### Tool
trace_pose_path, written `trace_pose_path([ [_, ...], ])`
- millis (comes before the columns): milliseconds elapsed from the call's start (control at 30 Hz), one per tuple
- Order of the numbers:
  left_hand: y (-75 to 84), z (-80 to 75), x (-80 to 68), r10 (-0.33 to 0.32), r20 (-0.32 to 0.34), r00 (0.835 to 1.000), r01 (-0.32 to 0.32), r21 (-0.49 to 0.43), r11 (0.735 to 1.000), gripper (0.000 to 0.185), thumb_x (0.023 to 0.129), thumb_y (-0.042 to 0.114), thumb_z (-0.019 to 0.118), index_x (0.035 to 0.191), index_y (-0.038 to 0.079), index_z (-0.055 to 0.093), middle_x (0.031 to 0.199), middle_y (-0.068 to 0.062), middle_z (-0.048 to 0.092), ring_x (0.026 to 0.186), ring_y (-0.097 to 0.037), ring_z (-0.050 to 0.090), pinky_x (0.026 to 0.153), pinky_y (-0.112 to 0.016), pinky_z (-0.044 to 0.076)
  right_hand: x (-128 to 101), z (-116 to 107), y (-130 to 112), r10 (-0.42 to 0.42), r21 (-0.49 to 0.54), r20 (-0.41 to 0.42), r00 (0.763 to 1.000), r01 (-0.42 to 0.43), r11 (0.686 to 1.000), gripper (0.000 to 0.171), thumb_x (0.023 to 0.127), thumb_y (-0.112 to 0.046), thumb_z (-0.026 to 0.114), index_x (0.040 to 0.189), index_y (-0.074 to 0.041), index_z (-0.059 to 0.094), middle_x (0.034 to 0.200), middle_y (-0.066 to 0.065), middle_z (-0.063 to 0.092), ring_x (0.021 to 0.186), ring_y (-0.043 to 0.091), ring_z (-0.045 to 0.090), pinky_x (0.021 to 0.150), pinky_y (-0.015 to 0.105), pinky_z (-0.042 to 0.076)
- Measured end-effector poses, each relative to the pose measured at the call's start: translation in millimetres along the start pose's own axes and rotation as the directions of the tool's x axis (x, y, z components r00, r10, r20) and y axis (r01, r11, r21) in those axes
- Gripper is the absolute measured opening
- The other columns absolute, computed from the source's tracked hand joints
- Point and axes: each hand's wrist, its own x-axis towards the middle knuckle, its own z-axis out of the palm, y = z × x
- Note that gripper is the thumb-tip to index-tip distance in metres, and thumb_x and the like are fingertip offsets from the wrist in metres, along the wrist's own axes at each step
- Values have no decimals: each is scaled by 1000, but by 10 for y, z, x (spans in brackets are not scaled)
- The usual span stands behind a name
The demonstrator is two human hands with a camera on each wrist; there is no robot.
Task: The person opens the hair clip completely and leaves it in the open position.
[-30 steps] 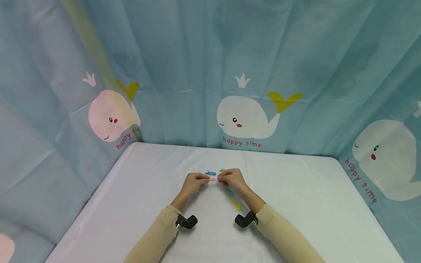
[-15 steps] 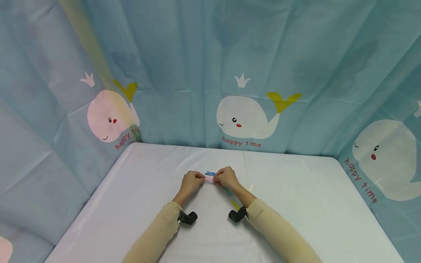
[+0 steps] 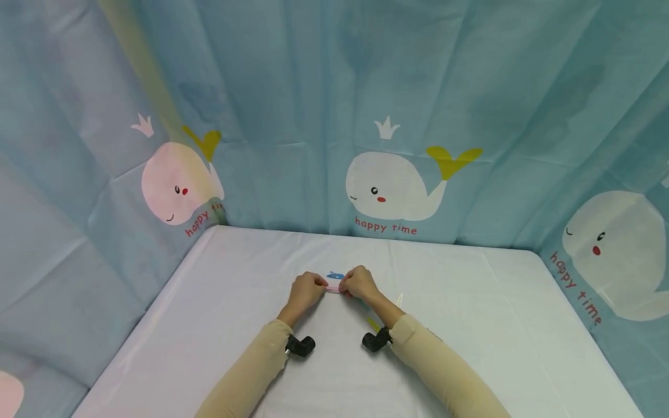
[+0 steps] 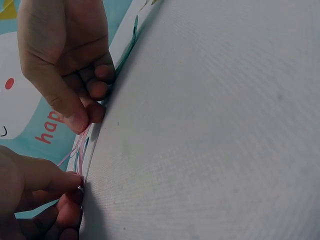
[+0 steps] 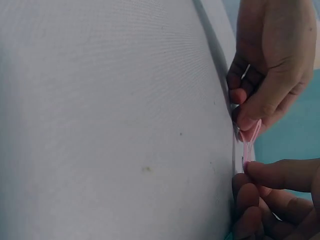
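My left hand [image 3: 305,291] and right hand [image 3: 359,283] face each other over the table, each pinching one end of a small pink loop of thin strands [image 3: 333,288]. In the left wrist view the pink strands [image 4: 81,150] run across the gap between the fingertips. The right wrist view shows them as a narrow loop [image 5: 250,142], its ends hidden in the fingers. Just behind the hands lies a small blue piece [image 3: 335,275].
A yellow piece [image 3: 373,324] and a thin white piece [image 3: 399,300] lie by my right forearm. A teal piece [image 4: 131,44] is partly hidden by the right hand. The white-covered table [image 3: 496,325] ends at a blue curtain [image 3: 292,191].
Both hands have shifted slightly left, still pinching the pink loop. The right forearm also moved left and now covers more of the teal and yellow pieces; the green piece is mostly hidden.
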Motion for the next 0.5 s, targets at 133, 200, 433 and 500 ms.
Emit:
trace_pose_path([
  [133, -3, -3, -5, 3, 0, 1000, -3, 11, 1000, 7, 84, 6, 69, 86, 7, 76, 87, -7, 73, 76, -17, 58, 70, -32, 47, 5, 6, 7, -9, -16, 13, 1000, 10, 1000, 7, 75, -3, 75, 69, 0, 73, 55, 2, 62, 47, 8, 50, 45, 20, 40],
  [200, -6, -5, -13, 13, -2, 1000, -13, 11, 1000, 7, 85, 6, 69, 85, 7, 76, 86, -6, 73, 75, -16, 57, 69, -32, 47, -2, -8, 19, -20, -25, 10, 1000, 20, 999, 7, 76, -3, 75, 70, 0, 73, 56, 1, 63, 48, 8, 51, 46, 20, 40],
  [433, -47, -16, -48, 70, -49, 996, -70, 1, 998, 7, 87, 10, 69, 88, 8, 76, 87, -6, 73, 78, -17, 61, 72, -34, 49, -63, -151, 66, 4, 14, 15, 1000, -4, 1000, 7, 81, -5, 72, 76, 0, 75, 62, 4, 65, 54, 11, 52, 50, 22, 41],
  [500, -68, -22, -63, 96, -96, 991, -96, 6, 995, 7, 87, 9, 69, 88, 8, 76, 85, -5, 73, 75, -16, 61, 68, -33, 49, -85, -194, 73, 10, 26, 27, 1000, -10, 1000, 9, 84, -6, 71, 79, 0, 75, 65, 5, 65, 55, 12, 53, 52, 23, 42],
])
